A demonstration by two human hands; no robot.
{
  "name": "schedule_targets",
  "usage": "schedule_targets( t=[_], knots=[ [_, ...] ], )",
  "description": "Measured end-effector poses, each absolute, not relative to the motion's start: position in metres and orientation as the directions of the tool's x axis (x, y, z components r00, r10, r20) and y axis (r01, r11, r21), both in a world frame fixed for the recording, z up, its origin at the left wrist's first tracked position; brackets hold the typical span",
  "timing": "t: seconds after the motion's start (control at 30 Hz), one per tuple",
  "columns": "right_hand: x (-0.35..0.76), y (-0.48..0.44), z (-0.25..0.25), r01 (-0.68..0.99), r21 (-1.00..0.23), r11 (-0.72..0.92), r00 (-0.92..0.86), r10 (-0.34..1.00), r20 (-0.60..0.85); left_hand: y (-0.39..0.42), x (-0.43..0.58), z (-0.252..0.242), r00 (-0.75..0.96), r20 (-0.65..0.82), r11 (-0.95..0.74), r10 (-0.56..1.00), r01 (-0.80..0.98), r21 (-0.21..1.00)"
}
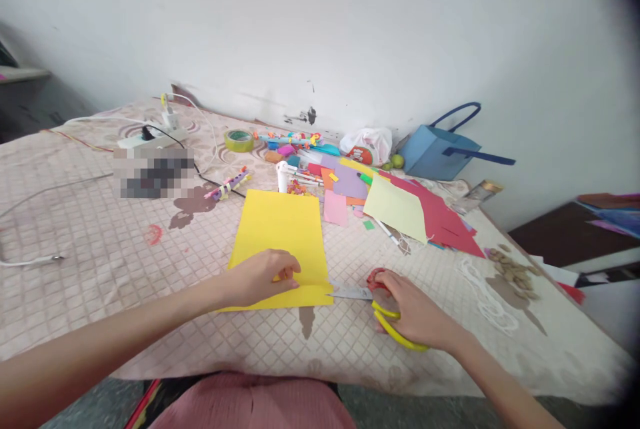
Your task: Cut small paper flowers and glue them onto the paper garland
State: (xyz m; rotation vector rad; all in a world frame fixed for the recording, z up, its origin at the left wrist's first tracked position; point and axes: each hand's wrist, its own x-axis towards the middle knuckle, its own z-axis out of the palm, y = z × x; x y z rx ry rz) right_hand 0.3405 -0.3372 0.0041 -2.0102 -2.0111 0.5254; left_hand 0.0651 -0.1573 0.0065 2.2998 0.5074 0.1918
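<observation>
Holding scissors (353,292) in the right hand (419,309), left hand (263,274) loosely curled over yellow paper (281,226), bag label (361,154) unreadable.

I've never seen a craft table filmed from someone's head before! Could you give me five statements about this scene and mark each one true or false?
1. The right hand holds the scissors. True.
2. The left hand is on a red sheet. False: it is at the lower part of a yellow sheet.
3. A roll of tape lies toward the back of the table. True.
4. The blue bag stands at the far left of the table. False: the blue bag is to the right, near the wall.
5. White string lies to the right of the right hand. True.
</observation>
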Motion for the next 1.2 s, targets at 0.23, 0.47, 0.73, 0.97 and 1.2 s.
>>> schedule_targets(
  t=[0.23, 0.47, 0.73, 0.97, 1.2],
  knots=[
    [0.350, -0.349, 0.002, 0.934, -0.357, -0.018, -0.021, 0.994, -0.107, -0.161, 0.072, -0.002, 0.892, -0.122, -0.597, 0.436, 0.388, 0.702],
    [0.350, -0.355, 0.001, 0.959, -0.283, 0.004, -0.036, 0.994, -0.107, -0.157, 0.070, -0.008, 0.895, -0.143, -0.499, 0.422, 0.361, 0.788],
    [0.346, -0.355, 0.001, 0.960, -0.278, 0.014, -0.043, 0.994, -0.097, -0.156, 0.069, -0.010, 0.894, -0.158, -0.457, 0.420, 0.359, 0.814],
    [0.348, -0.360, 0.004, 0.973, -0.229, -0.003, -0.016, 0.997, -0.081, -0.154, 0.068, -0.011, 0.908, -0.160, -0.462, 0.388, 0.341, 0.819],
    [0.346, -0.358, 0.004, 0.979, -0.201, 0.028, -0.042, 0.997, -0.067, -0.152, 0.068, -0.010, 0.914, -0.182, -0.448, 0.362, 0.342, 0.826]
  ],
)
